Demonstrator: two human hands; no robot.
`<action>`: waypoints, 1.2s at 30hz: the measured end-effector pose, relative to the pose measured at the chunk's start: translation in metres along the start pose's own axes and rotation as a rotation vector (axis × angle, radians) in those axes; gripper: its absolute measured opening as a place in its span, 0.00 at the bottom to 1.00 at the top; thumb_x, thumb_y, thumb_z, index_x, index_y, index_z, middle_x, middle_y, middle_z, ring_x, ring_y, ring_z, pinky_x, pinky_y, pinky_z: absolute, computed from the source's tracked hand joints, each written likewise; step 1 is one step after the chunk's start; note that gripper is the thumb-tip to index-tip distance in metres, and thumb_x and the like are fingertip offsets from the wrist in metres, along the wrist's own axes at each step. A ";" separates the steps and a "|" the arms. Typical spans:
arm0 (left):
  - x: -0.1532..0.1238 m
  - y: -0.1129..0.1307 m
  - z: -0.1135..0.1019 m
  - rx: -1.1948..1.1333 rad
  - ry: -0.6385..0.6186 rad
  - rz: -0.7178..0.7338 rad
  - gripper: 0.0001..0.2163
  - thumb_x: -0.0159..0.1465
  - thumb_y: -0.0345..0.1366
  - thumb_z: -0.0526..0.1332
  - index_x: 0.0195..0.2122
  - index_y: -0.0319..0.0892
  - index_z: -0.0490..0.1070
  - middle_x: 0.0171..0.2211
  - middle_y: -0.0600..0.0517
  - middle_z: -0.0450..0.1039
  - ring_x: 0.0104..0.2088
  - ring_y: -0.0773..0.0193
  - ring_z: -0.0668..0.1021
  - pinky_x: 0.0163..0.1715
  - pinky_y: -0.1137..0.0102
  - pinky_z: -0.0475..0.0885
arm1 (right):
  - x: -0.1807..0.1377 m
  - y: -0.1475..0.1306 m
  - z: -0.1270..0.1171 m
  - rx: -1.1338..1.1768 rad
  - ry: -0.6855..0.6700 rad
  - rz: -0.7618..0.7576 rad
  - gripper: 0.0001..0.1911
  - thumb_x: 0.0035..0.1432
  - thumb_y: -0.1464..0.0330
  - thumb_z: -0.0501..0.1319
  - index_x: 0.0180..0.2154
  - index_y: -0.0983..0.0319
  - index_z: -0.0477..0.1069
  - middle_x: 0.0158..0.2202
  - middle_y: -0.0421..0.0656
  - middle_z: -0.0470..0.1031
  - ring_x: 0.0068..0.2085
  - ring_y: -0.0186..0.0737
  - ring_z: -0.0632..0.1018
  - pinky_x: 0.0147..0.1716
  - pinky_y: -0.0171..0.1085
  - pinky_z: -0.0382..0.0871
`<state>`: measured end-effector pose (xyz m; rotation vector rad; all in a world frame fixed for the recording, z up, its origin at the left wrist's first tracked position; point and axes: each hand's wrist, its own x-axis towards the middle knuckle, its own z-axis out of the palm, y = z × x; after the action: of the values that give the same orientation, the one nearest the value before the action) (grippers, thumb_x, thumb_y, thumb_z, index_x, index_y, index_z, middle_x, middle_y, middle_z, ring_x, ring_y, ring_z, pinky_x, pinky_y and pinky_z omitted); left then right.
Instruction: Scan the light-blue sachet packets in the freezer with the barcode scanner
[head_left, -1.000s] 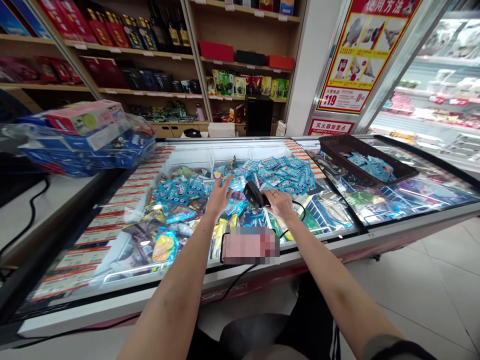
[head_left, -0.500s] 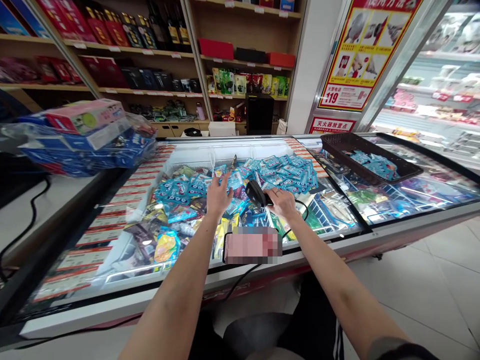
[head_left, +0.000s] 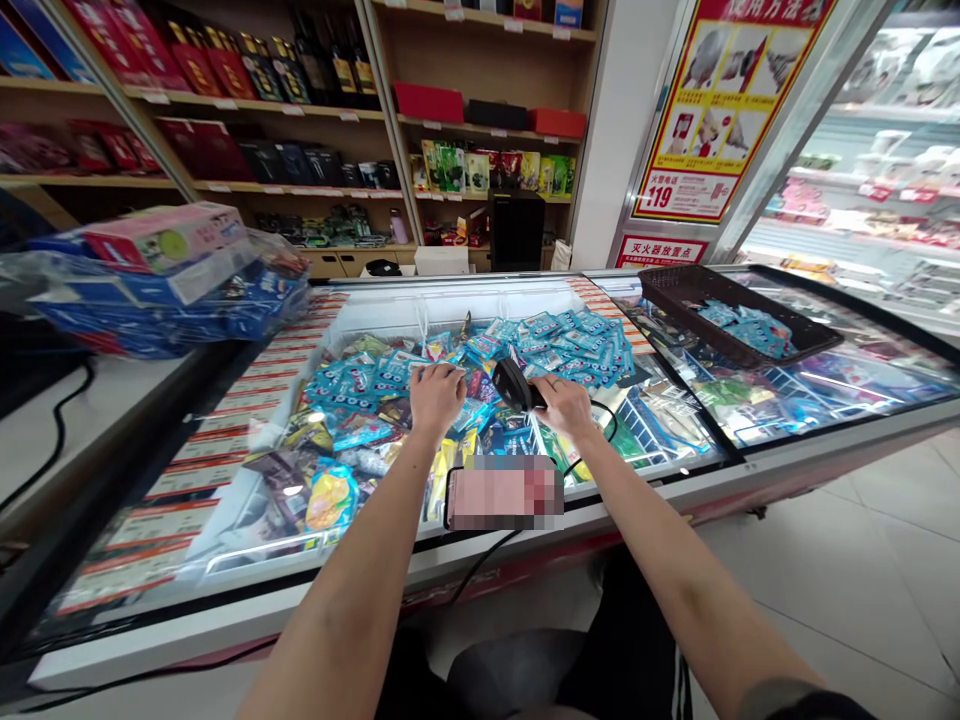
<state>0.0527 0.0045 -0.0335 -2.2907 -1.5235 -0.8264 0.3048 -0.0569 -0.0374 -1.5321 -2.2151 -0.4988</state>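
Observation:
My right hand [head_left: 564, 408] grips a black handheld barcode scanner [head_left: 513, 386], its head pointing left over the blue packets. Palm down, my left hand [head_left: 436, 402] has its fingers curled close together; whatever they hold, if anything, is hidden beneath. Just beyond its fingertips lie small flat blue packets [head_left: 346, 380], spread in a loose heap. A larger heap of the same blue packets [head_left: 581, 345] is to the right, behind the scanner. Both heaps rest on the glass top of a chest freezer [head_left: 247, 440]. A phone [head_left: 504, 495] with a blurred screen lies at the front edge.
A dark brown plastic tray [head_left: 806, 350] with several blue packets stands on the freezer's right part. Plastic-wrapped blue boxes [head_left: 172, 290] are stacked at the left. The scanner's cable [head_left: 613, 425] curves beside my right wrist. Shelves [head_left: 495, 130] of goods stand behind.
My left hand's fingers, spread before over a blue packet, are now drawn together and curled. The scanner in my right hand stays nearly in place. The view has shifted slightly.

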 end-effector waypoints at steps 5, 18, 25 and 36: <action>-0.002 0.002 0.000 0.073 0.029 -0.054 0.13 0.64 0.40 0.51 0.40 0.46 0.75 0.41 0.45 0.74 0.46 0.50 0.72 0.48 0.52 0.63 | 0.000 0.001 -0.001 -0.007 -0.003 0.017 0.20 0.58 0.64 0.59 0.52 0.60 0.66 0.45 0.48 0.74 0.42 0.44 0.74 0.39 0.37 0.61; -0.018 -0.047 -0.015 0.097 -0.005 -0.173 0.14 0.65 0.39 0.48 0.42 0.45 0.73 0.45 0.45 0.73 0.48 0.51 0.72 0.54 0.50 0.59 | 0.001 0.004 0.001 0.040 0.060 0.045 0.18 0.58 0.64 0.59 0.50 0.59 0.67 0.42 0.46 0.74 0.41 0.43 0.74 0.37 0.37 0.60; -0.016 -0.054 -0.011 0.137 -0.013 -0.195 0.17 0.64 0.31 0.45 0.44 0.45 0.72 0.46 0.45 0.73 0.51 0.53 0.72 0.62 0.46 0.43 | 0.002 0.012 0.002 0.029 0.065 0.132 0.16 0.60 0.63 0.56 0.49 0.58 0.68 0.41 0.46 0.74 0.39 0.42 0.74 0.35 0.36 0.59; 0.011 -0.003 -0.004 -0.112 -0.153 0.127 0.17 0.68 0.42 0.46 0.53 0.47 0.67 0.51 0.49 0.72 0.53 0.58 0.72 0.62 0.54 0.53 | 0.005 0.035 -0.002 0.013 0.037 0.329 0.17 0.60 0.61 0.56 0.50 0.58 0.68 0.43 0.46 0.74 0.39 0.42 0.75 0.35 0.35 0.61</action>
<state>0.0516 0.0122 -0.0246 -2.5549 -1.4055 -0.7345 0.3365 -0.0416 -0.0311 -1.8171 -1.8819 -0.4047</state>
